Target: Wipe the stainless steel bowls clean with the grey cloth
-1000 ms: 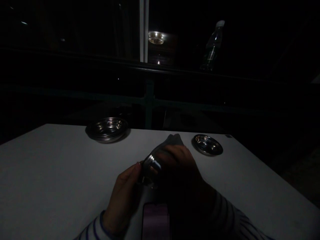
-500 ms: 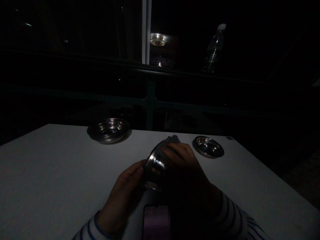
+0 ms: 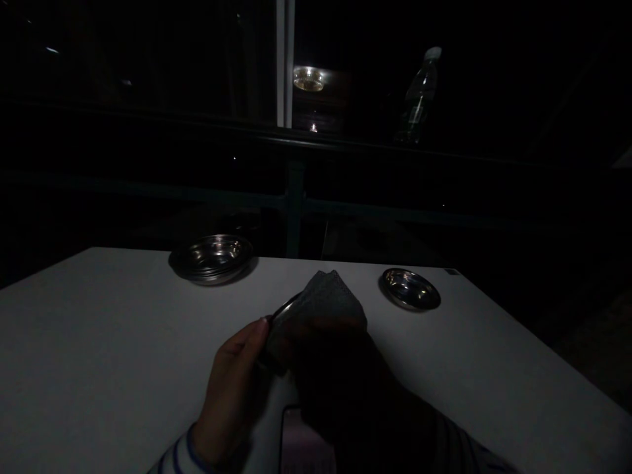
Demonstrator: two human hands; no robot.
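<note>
My left hand pinches the rim of a shiny metal bowl, which is tilted on its side above the table. Most of the bowl is covered by a grey cloth and by my right hand. In deep shadow, my right hand presses the cloth against the bowl's outside; its fingers are hard to make out. A stack of metal bowls stands at the table's back left. One single metal bowl sits at the back right.
A phone lies on the white table at the near edge, partly under my right arm. Behind the table are a dark window with a pale frame post and a clear plastic bottle at ledge height.
My right hand and the cloth have moved left and down over the bowl, hiding its shiny side. More of the cloth shows now. My left hand has shifted slightly left with the rim.
</note>
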